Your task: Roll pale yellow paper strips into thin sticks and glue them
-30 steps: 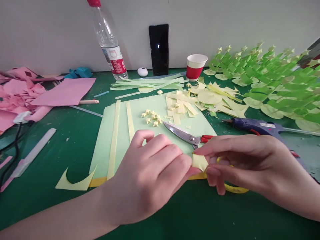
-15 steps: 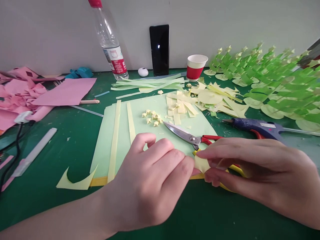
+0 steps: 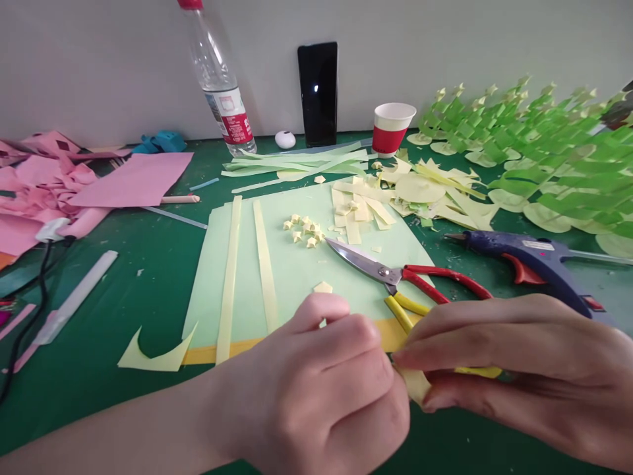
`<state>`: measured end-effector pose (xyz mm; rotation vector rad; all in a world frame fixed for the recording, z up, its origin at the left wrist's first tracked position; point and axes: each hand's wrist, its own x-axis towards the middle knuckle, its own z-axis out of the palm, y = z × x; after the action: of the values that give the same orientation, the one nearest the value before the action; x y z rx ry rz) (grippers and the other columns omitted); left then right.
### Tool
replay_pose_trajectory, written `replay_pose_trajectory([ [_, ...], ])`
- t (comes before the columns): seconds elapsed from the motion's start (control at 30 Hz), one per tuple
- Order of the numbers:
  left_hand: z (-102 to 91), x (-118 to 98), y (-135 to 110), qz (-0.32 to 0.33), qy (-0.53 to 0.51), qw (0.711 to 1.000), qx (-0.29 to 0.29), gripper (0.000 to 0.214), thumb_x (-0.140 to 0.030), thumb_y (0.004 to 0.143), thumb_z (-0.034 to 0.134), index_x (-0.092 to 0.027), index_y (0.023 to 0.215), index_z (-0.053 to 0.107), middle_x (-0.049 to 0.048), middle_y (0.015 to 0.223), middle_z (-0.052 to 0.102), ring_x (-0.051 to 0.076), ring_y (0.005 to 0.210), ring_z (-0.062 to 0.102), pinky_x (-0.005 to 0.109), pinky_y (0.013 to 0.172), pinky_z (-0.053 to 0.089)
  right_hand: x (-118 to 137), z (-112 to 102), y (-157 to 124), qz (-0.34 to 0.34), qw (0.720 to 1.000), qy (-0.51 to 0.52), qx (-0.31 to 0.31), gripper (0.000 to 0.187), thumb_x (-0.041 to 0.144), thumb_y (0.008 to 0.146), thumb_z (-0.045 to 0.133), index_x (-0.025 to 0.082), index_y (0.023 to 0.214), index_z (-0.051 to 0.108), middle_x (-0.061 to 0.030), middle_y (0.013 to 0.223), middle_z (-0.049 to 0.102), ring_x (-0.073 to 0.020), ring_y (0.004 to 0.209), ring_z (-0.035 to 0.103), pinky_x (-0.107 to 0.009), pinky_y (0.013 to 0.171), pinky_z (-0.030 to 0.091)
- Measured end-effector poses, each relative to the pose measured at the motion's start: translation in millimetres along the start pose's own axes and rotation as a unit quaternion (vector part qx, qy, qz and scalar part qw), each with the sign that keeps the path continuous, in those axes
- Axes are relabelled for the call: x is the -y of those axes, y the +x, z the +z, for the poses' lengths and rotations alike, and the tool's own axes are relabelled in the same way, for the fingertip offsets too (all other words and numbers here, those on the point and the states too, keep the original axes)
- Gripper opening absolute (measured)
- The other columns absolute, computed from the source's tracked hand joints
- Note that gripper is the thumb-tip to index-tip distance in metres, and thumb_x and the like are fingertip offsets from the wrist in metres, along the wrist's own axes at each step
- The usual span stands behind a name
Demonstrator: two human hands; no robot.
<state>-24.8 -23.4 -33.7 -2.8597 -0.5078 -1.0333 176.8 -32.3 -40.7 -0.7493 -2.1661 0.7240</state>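
Between my hands is a small piece of pale yellow paper strip. My right hand pinches it between thumb and fingers. My left hand is curled closed at the paper's left end, its fingertips hidden from me. Just above the left knuckles a small folded yellow pentagon shows. Past my hands, scissors with red and yellow handles lie with the blades together, partly behind my right fingers. Small folded paper stars sit in a cluster on the pale green sheets, near two long yellow strips.
A glue gun lies at right, below rows of green paper plants. Yellow scraps, a paper cup, a phone and a bottle stand or lie behind. Pink paper and a black cable occupy the left.
Both hands have moved down and slightly right with the yellow paper, which has tilted. More of the scissor handles and the glue gun shows, and the pentagon has come into sight.
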Motion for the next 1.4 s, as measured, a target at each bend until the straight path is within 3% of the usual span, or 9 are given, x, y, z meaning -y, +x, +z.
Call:
replay_pose_trajectory([
  [0.2, 0.6, -7.6, 1.3, -0.084, 0.051, 0.995, -0.029, 0.046, 0.004, 0.084, 0.044, -0.014, 0.044, 0.055, -0.0021, 0.045, 0.051, 0.011, 0.053, 0.041, 0.031, 0.059, 0.031, -0.5, 3.9, 1.2, 0.029, 0.998, -0.003, -0.059, 0.009, 0.034, 0.089, 0.059, 0.026, 0.092, 0.061, 0.007, 0.076, 0.068, -0.003, 0.058, 0.064, -0.002, 0.059, 0.051],
  [0.43, 0.1, 5.2, -0.5, 0.007, 0.048, 0.998, -0.05, 0.027, 0.0, 0.077, 0.051, -0.014, 0.054, 0.054, -0.0016, 0.049, 0.051, 0.012, 0.053, 0.042, 0.031, 0.057, 0.028, 2.6, 7.1, -4.5, -0.01, 0.989, -0.127, -0.07, 0.018, 0.033, 0.097, 0.042, 0.024, 0.1, 0.057, 0.0032, 0.086, 0.069, -0.0057, 0.07, 0.067, -0.007, 0.072, 0.054],
  [0.6, 3.0, 9.4, -3.8, -0.003, 0.041, 0.999, -0.027, 0.021, -0.009, 0.083, 0.051, -0.014, 0.064, 0.055, -0.0009, 0.056, 0.058, 0.014, 0.056, 0.046, 0.033, 0.058, 0.028, 5.0, 4.8, -5.0, -0.029, 0.979, -0.186, -0.072, 0.021, 0.024, 0.098, 0.038, 0.024, 0.104, 0.058, 0.0019, 0.091, 0.069, -0.0067, 0.077, 0.067, -0.007, 0.074, 0.054],
  [0.77, 1.7, 11.9, -4.1, -0.027, 0.033, 0.999, -0.027, 0.02, -0.015, 0.091, 0.042, -0.014, 0.076, 0.055, -0.0006, 0.065, 0.061, 0.015, 0.06, 0.047, 0.034, 0.059, 0.029, 6.4, 1.6, 1.0, 0.009, 0.992, -0.088, -0.085, 0.014, 0.019, 0.091, 0.051, 0.025, 0.098, 0.061, 0.0029, 0.079, 0.069, -0.0082, 0.06, 0.065, -0.009, 0.055, 0.054],
  [0.9, 1.7, 12.6, -3.2, -0.038, 0.044, 0.998, -0.033, 0.018, -0.015, 0.092, 0.043, -0.014, 0.079, 0.055, -0.0008, 0.066, 0.062, 0.015, 0.059, 0.046, 0.033, 0.057, 0.026, 7.6, 1.5, 4.9, 0.036, 0.998, 0.018, -0.056, 0.026, 0.009, 0.082, 0.059, 0.028, 0.099, 0.063, 0.0057, 0.074, 0.067, -0.0054, 0.051, 0.06, -0.009, 0.055, 0.053],
  [1.0, 2.9, 12.9, -3.0, -0.042, 0.047, 0.997, -0.035, 0.018, -0.011, 0.09, 0.045, -0.015, 0.075, 0.054, -0.0016, 0.064, 0.061, 0.014, 0.058, 0.045, 0.032, 0.058, 0.026, 9.5, 0.1, 7.4, 0.037, 0.996, 0.05, -0.059, 0.03, 0.003, 0.078, 0.061, 0.024, 0.098, 0.06, 0.004, 0.078, 0.067, -0.0052, 0.055, 0.061, -0.008, 0.057, 0.053],
  [1.1, 4.0, 12.8, -2.8, -0.041, 0.054, 0.997, -0.035, 0.02, -0.011, 0.09, 0.044, -0.015, 0.074, 0.054, -0.0018, 0.063, 0.061, 0.013, 0.058, 0.046, 0.032, 0.059, 0.026, 9.4, -1.1, 8.5, 0.036, 0.996, 0.056, -0.065, 0.031, -0.001, 0.076, 0.06, 0.02, 0.099, 0.057, 0.0012, 0.081, 0.067, -0.0064, 0.059, 0.062, -0.009, 0.058, 0.054],
  [1.23, 3.8, 11.0, -3.6, -0.041, 0.05, 0.998, -0.026, 0.022, -0.01, 0.09, 0.044, -0.015, 0.071, 0.054, -0.0022, 0.061, 0.059, 0.013, 0.056, 0.047, 0.032, 0.06, 0.026, 7.1, 0.0, 4.3, 0.035, 0.998, 0.015, -0.051, 0.024, 0.006, 0.083, 0.055, 0.023, 0.099, 0.055, 0.0033, 0.079, 0.063, -0.0055, 0.061, 0.06, -0.008, 0.058, 0.053],
  [1.4, -1.1, 7.7, -3.8, -0.013, 0.039, 0.999, -0.022, 0.02, -0.006, 0.085, 0.048, -0.013, 0.068, 0.057, 0.0, 0.06, 0.059, 0.014, 0.057, 0.048, 0.032, 0.058, 0.029, 7.0, 0.7, -2.4, -0.003, 0.995, -0.07, -0.066, 0.02, 0.013, 0.084, 0.055, 0.026, 0.098, 0.06, 0.0012, 0.081, 0.067, -0.0122, 0.066, 0.066, -0.014, 0.058, 0.058],
])
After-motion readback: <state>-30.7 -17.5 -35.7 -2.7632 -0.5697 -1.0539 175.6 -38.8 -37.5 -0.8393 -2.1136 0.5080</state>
